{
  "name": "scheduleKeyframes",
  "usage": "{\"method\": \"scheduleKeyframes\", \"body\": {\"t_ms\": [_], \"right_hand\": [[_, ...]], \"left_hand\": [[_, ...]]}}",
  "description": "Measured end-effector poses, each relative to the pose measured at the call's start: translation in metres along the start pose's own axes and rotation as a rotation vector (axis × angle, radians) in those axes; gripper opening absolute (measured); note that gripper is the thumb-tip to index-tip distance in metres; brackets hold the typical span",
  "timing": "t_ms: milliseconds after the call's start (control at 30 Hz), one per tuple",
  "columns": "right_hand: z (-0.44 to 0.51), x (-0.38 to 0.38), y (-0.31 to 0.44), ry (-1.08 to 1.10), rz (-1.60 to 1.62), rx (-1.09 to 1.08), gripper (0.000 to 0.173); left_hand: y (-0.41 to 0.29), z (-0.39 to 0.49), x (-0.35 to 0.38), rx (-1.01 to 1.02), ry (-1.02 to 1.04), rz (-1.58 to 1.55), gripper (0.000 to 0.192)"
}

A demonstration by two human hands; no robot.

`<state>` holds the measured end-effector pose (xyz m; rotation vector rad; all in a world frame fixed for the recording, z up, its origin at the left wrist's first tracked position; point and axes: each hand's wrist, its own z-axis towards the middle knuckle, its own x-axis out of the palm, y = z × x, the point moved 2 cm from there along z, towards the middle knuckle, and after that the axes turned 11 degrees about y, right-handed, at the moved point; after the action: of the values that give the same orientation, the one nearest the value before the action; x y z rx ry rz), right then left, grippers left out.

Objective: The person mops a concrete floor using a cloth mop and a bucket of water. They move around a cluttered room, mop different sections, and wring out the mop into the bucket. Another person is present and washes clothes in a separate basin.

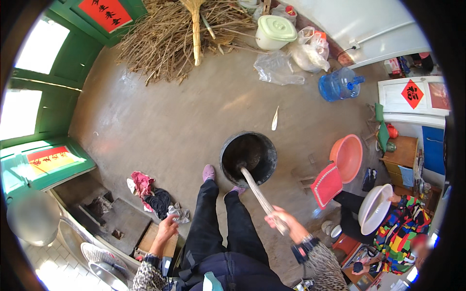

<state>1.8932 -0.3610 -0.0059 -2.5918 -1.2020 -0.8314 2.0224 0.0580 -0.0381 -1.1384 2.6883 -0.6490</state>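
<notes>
A round black bucket [267, 154] stands on the floor in front of my feet, its inside dark. My right hand [285, 222] is closed around the upper part of a pale wooden stick [256, 189], whose lower end reaches into the bucket; what lies at that end is hard to make out. My left hand [168, 226] hangs free at the left of my legs with its fingers partly bent and nothing visible in it. Near it on the floor lies a crumpled heap of dark, red and grey cloths [160, 202].
Dry sticks [160, 43] are heaped at the back, with a straw broom [196, 36] on them. A blue water jug [336, 85] lies at the right, beyond a pink basin [347, 158]. A person [400, 229] holds a white basin [375, 209]. A stove [120, 225] stands left.
</notes>
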Motion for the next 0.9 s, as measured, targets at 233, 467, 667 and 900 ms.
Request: {"method": "scheduleKeyframes", "body": {"t_ms": [233, 467, 667, 900], "right_hand": [[-0.174, 0.093, -0.027, -0.158, 0.190, 0.064, 0.066], [-0.242, 0.153, -0.064, -0.251, 0.441, -0.090, 0.069], [-0.249, 0.125, -0.126, -0.163, 0.725, -0.073, 0.043], [-0.280, 0.114, -0.157, -0.245, 0.714, -0.092, 0.044]], "left_hand": [[-0.081, 0.107, 0.095, 0.059, 0.562, 0.048, 0.027], [-0.113, 0.125, 0.207, -0.253, 0.756, -0.279, 0.045], [-0.128, 0.118, 0.234, -0.271, 0.818, -0.722, 0.035], [-0.113, 0.108, 0.254, -0.276, 0.735, -0.656, 0.038]]}}
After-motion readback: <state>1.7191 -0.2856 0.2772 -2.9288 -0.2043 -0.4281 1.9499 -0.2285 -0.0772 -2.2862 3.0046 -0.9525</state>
